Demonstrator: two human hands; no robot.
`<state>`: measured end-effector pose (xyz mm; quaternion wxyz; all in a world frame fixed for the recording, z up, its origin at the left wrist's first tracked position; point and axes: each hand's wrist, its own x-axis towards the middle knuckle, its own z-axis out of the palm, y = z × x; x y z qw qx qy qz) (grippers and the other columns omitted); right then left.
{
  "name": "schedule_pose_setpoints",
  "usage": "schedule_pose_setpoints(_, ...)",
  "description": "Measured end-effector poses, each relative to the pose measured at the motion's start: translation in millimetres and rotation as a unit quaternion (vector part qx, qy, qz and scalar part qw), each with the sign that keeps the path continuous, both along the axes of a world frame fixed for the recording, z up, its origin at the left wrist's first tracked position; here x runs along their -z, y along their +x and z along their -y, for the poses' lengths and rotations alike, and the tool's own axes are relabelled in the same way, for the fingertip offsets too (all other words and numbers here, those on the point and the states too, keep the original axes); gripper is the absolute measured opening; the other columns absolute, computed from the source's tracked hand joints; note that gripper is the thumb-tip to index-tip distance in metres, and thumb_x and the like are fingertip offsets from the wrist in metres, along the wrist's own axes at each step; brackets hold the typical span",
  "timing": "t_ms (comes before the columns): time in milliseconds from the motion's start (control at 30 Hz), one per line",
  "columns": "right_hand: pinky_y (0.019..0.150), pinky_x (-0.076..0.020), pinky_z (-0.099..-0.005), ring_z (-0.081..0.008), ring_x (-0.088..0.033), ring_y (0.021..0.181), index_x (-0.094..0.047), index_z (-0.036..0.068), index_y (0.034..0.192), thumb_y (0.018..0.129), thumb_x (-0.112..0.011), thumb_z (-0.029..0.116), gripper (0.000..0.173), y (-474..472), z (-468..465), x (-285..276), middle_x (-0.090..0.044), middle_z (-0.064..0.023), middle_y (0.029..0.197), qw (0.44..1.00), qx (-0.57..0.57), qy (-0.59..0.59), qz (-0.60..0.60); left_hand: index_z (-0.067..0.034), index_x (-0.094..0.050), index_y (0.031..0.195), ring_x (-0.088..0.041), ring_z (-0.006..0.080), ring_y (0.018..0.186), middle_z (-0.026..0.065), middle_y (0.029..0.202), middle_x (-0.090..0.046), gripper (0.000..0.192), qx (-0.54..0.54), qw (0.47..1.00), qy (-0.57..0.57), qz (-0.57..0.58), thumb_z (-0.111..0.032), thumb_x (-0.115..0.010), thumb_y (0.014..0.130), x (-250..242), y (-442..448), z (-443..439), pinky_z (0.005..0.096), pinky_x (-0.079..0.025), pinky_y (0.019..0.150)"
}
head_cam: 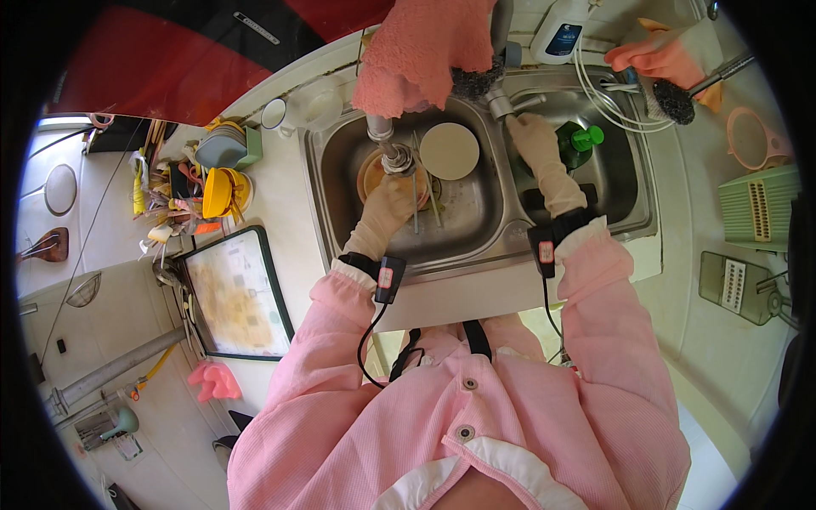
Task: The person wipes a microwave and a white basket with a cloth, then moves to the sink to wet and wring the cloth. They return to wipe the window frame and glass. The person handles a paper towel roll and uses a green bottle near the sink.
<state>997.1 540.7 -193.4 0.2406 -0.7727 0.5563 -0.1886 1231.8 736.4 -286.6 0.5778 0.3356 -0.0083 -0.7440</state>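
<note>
My left hand [384, 210], in a pale glove, is in the left basin [465, 223], just below the metal faucet head [398, 159]. It overlaps a brownish round dish [370, 172]; whether its fingers grip the dish or touch the faucet is hidden. Two chopsticks [415, 204] and a round cream plate [449, 151] lie beside it. My right hand [537, 145], gloved alike, reaches over the right basin [621, 185]. Its fingertips are by the faucet base [499, 103], below the lever [530, 102]; their grip is unclear. A green bottle [577, 143] stands close to that hand.
A pink cloth [427, 57] hangs over the spout. White tubing [590, 102] loops into the right basin. A mug [275, 115] and a clear container [315, 105] stand left of the sink. A dark-rimmed tray [236, 293], yellow bowls [220, 191] and utensils occupy the left counter.
</note>
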Motion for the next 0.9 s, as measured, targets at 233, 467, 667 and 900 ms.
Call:
schedule_pose_setpoints(233, 0.073, -0.0455, -0.0384, -0.0346, -0.058, 0.081, -0.063, 0.002, 0.086, 0.079, -0.053, 0.032, 0.033, 1, -72, -18, -0.062, -0.0179, 0.085, 0.950, -0.235, 0.172, 0.111, -0.009, -0.052, 0.096, -0.047, 0.0142, 0.055, -0.0004, 0.064, -0.047, 0.032, 0.047, 0.980, -0.113, -0.158, -0.036, -0.035, 0.094, -27, 1, -11, 0.0269, -0.039, 0.047)
schedule_pose_setpoints(467, 0.072, -0.0455, -0.0285, -0.0199, -0.060, 0.077, -0.065, 0.005, 0.092, 0.076, -0.063, 0.031, 0.031, 13, -113, -38, -0.063, -0.0106, 0.083, 0.899, -0.209, 0.329, 0.202, -0.004, -0.042, 0.124, -0.050, 0.0250, 0.105, 0.0121, 0.116, -0.051, 0.050, -0.042, 0.996, -0.039, -0.075, -0.042, -0.038, 0.092, -116, -56, -4, 0.0395, -0.040, 0.090)
schedule_pose_setpoints(667, 0.067, -0.0451, -0.0277, -0.0169, -0.057, 0.073, -0.063, 0.000, 0.086, 0.075, -0.063, 0.026, 0.027, 9, -118, -34, -0.062, -0.0104, 0.078, 0.913, -0.194, 0.311, 0.178, -0.004, -0.039, 0.125, -0.049, 0.0221, 0.107, 0.0084, 0.119, -0.049, 0.043, -0.002, 0.996, -0.059, -0.064, -0.029, -0.046, 0.091, -128, -81, -7, 0.0379, -0.040, 0.093)
schedule_pose_setpoints(900, 0.065, -0.0448, -0.0303, -0.0207, -0.057, 0.069, -0.062, 0.001, 0.083, 0.077, -0.061, 0.024, 0.023, -10, -104, -39, -0.061, -0.0117, 0.076, 0.928, -0.183, 0.256, 0.197, 0.000, -0.044, 0.122, -0.054, 0.0164, 0.098, 0.0077, 0.113, -0.054, 0.038, 0.072, 0.978, -0.029, 0.192, -0.013, -0.052, 0.086, -120, -80, -12, 0.0281, -0.043, 0.085)
